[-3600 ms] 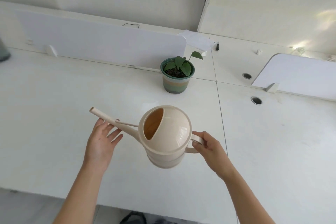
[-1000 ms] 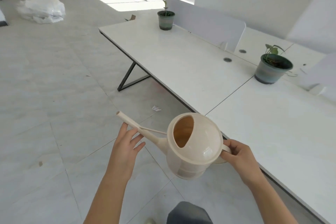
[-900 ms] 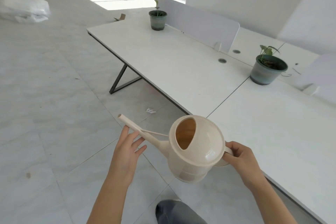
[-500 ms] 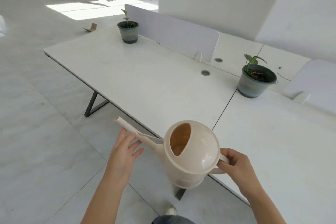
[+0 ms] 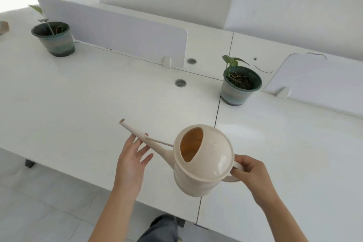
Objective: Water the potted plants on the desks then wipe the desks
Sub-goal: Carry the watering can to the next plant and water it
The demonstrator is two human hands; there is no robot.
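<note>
Potted plants stand in two places on the white desk (image 5: 78,104). At the far left, a green-banded left pot (image 5: 54,40) holds a thin seedling with a couple of leaves and sits just in front of the end of a low white divider panel (image 5: 117,33), which runs rightward along the back edge to a small clip foot (image 5: 167,62). Nearer the camera, the left hand (image 5: 131,161) is open, its fingers straight and slightly spread, lying under the long spout (image 5: 133,130); the fingertips seem to touch its underside. Two round grey cable grommets (image 5: 180,83) lie just right of the clip foot. Lower down, the cream watering can (image 5: 204,161) hangs in the air above the near edge of the desk, spout pointing left and slightly up, its oval fill opening facing the camera; whether water is inside cannot be told. A dark seam (image 5: 217,110) between two desk tops runs from behind the can towards the right pot (image 5: 240,86), which stands upright just right of that seam with a small leafy shoot and bare roots showing on the soil. The right hand (image 5: 253,173) grips the can's handle (image 5: 236,166), fingers curled round it. Further right, a second divider panel (image 5: 314,80) stands beside the right pot.
</note>
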